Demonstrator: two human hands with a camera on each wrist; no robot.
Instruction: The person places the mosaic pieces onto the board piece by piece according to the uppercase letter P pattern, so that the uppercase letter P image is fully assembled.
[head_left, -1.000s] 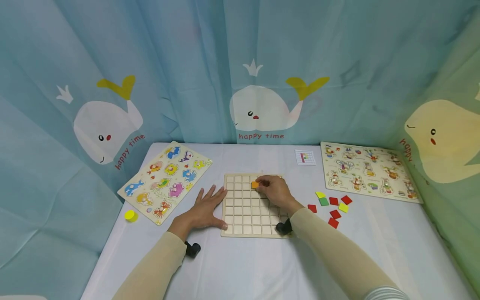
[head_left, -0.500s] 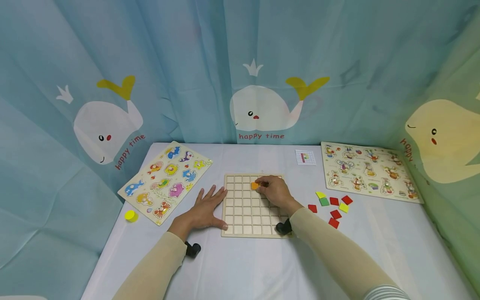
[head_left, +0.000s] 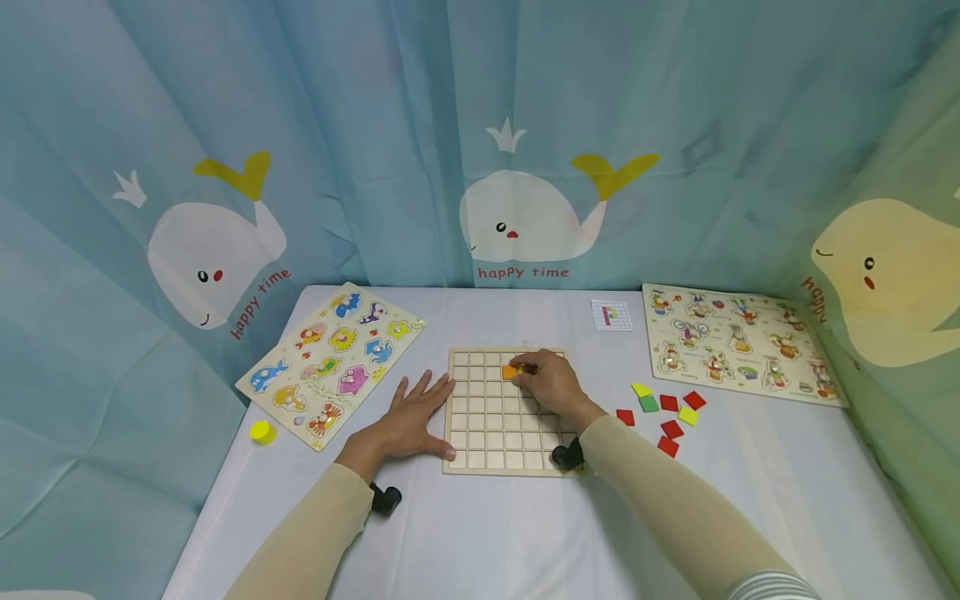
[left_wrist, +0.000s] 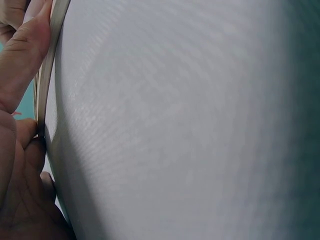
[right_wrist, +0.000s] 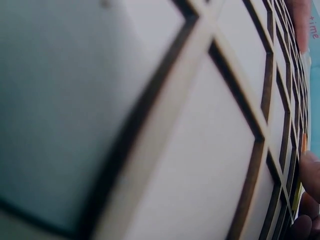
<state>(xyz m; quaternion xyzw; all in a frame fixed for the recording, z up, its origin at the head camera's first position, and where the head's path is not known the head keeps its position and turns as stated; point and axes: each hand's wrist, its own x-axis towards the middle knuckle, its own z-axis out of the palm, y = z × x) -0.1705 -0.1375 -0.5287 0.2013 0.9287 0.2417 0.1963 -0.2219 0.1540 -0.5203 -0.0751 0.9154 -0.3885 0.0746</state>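
Observation:
A square wooden grid board [head_left: 510,472] lies in the middle of the table. My left hand [head_left: 412,421] is spread over its left side, fingers and thumb reaching the rim; the left wrist view shows the thumb [left_wrist: 25,57] against the board's edge. Near the far edge of the grid, my right hand [head_left: 553,385] has its thumb and fingers closely around an orange square tile [head_left: 509,372] at a cell. A bit of yellow shows beside the orange tile, partly hidden by the fingers. In the right wrist view the fingertips [right_wrist: 311,175] sit low over the grid.
Loose red tiles [head_left: 672,429], yellow tiles [head_left: 688,415] and a green tile [head_left: 648,403] lie right of the board. A pattern card [head_left: 611,316] is behind them. Picture puzzles [head_left: 738,343] flank both sides, the left puzzle [head_left: 330,367] near yellow discs [head_left: 262,432].
The orange tile has shifted very slightly toward me and shows a little more of its face within the grid. The left hand has stayed in place.

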